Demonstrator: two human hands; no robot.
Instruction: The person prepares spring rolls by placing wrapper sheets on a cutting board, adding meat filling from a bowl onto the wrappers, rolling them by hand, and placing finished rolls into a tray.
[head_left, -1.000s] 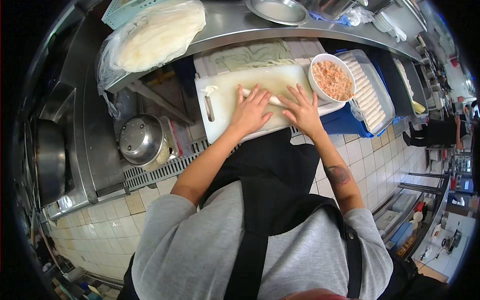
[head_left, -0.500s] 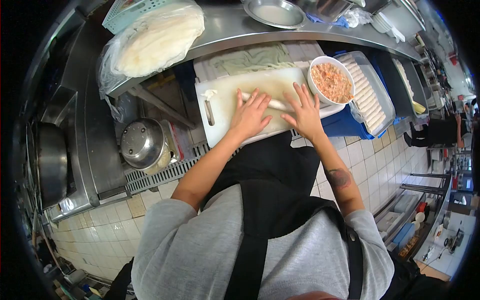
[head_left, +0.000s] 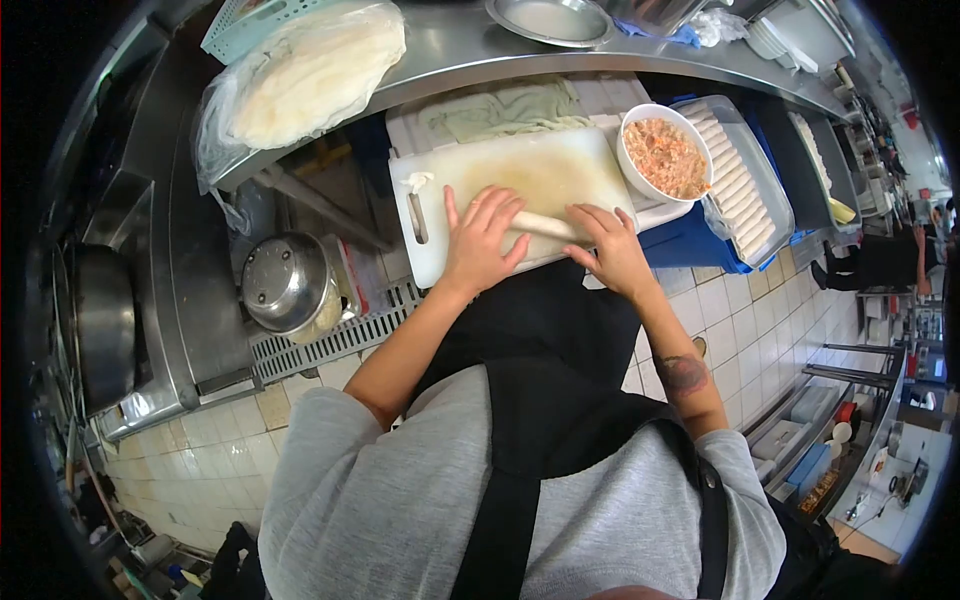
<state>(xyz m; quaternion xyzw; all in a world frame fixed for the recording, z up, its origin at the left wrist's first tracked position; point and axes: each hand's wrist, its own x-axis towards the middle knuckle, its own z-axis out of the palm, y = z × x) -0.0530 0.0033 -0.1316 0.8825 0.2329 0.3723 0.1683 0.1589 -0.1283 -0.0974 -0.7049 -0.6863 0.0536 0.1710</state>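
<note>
A long white roll [head_left: 548, 226] lies across the near part of the white cutting board [head_left: 436, 250]. Over its left end rests my left hand [head_left: 484, 238], fingers on the roll and thumb apart. My right hand [head_left: 611, 245] is at its right end, with curled fingers over the roll and the thumb at its near side. To the right of the board stands a white bowl [head_left: 664, 152] of orange-pink filling. Beyond it, a clear tray [head_left: 770, 215] has a row of several similar rolls [head_left: 738, 195]. A small white scrap [head_left: 417, 181] sits on the board's left end.
A steel shelf [head_left: 450, 60] runs behind the board, with bagged white sheets [head_left: 320, 75] and a metal dish [head_left: 552, 20] on it. A green cloth [head_left: 510, 110] lies behind the board. A metal bowl [head_left: 285, 283] is at the left. A person [head_left: 885, 262] stands far right.
Both hands have moved nearer to my body with the roll between them and the board. The right fingers have curled over the roll's end.
</note>
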